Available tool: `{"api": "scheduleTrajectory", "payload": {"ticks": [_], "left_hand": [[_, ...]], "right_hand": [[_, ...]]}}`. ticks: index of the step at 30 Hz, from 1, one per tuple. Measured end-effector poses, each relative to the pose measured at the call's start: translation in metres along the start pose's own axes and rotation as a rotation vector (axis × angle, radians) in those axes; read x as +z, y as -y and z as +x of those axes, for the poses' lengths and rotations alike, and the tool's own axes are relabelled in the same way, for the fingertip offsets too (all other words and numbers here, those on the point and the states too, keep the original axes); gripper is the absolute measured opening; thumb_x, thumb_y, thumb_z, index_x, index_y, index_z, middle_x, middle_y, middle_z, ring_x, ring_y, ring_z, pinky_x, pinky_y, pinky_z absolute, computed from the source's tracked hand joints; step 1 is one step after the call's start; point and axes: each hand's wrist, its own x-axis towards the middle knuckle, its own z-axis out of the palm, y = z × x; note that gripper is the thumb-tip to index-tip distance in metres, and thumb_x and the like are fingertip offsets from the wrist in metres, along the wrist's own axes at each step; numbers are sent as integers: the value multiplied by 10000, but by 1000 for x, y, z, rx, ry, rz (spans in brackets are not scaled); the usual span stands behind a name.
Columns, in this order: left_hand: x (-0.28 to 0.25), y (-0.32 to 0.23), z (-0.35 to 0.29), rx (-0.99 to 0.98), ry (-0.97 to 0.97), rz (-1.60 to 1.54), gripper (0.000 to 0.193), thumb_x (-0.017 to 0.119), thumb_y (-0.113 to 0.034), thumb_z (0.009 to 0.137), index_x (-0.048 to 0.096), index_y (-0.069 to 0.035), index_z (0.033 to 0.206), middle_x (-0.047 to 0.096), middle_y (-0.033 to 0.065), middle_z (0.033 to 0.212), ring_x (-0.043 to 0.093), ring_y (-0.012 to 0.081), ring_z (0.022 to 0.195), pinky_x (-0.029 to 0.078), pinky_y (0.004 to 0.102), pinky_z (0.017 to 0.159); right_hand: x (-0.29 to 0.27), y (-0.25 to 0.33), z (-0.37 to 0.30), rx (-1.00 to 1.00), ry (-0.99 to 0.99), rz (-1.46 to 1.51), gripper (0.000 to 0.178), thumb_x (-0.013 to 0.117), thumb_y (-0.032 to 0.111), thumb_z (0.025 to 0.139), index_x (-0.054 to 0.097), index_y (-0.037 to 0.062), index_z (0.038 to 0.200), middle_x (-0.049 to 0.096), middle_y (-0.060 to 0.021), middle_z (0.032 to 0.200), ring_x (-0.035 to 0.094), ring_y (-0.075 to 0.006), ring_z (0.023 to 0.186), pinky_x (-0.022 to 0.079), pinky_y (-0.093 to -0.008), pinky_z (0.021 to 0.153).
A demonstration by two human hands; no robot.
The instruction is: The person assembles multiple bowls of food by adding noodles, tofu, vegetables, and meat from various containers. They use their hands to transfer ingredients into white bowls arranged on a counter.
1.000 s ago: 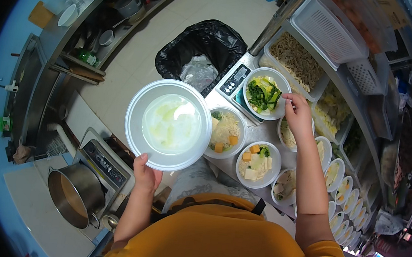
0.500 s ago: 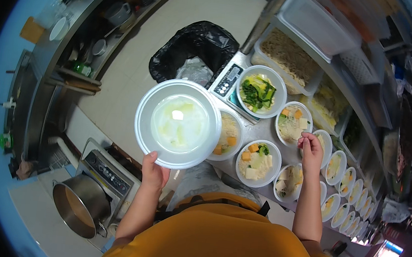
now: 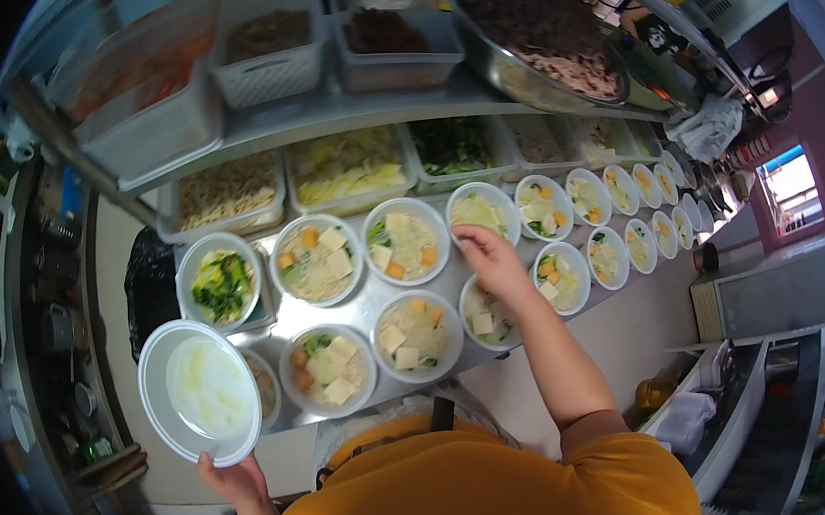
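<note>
My left hand (image 3: 238, 481) grips the lower rim of a white round plastic tub (image 3: 157, 356). Milky liquid with pale pieces lies inside the tub. My right hand (image 3: 494, 263) reaches over the near edge of a white bowl (image 3: 455, 202) of pale yellow-green food. Its fingers are drawn together in a pinch; whatever they hold, if anything, is too small to make out. Closest around that hand are a bowl (image 3: 366, 236) of noodles, white tofu-like cubes and orange-brown cubes, and another bowl (image 3: 466, 332), partly covered by my wrist.
Two rows of filled bowls run right along the steel counter (image 3: 326, 314). A bowl of greens (image 3: 220, 284) stands at its left end. Behind are bins of noodles (image 3: 228, 193), shredded cabbage (image 3: 350, 186) and dark greens (image 3: 454, 146). A shelf (image 3: 369, 97) overhangs them with tubs and a large metal bowl (image 3: 511, 87).
The view has swung right, bringing more of the counter and shelf into sight. My left hand still holds the tub. My right hand has moved along the row to a farther bowl.
</note>
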Motion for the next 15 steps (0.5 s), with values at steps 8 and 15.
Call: {"api": "scheduleTrajectory", "payload": {"ticks": [8, 15], "left_hand": [[97, 95, -45, 41, -23, 5, 687, 519, -394, 834, 318, -34, 1382, 438, 146, 1359, 502, 304, 1190, 493, 454, 918], [176, 176, -113, 118, -196, 7, 686, 535, -391, 836, 312, -49, 1387, 472, 142, 1330, 537, 307, 1152, 519, 459, 886]], "right_hand": [[-213, -121, 143, -207, -329, -434, 201, 578, 94, 835, 658, 48, 1013, 640, -148, 912, 625, -293, 816, 502, -358, 751], [-265, -184, 271, -329, 301, -801, 575, 676, 223, 774, 491, 127, 1309, 452, -211, 1333, 455, -338, 1223, 393, -406, 1008]]}}
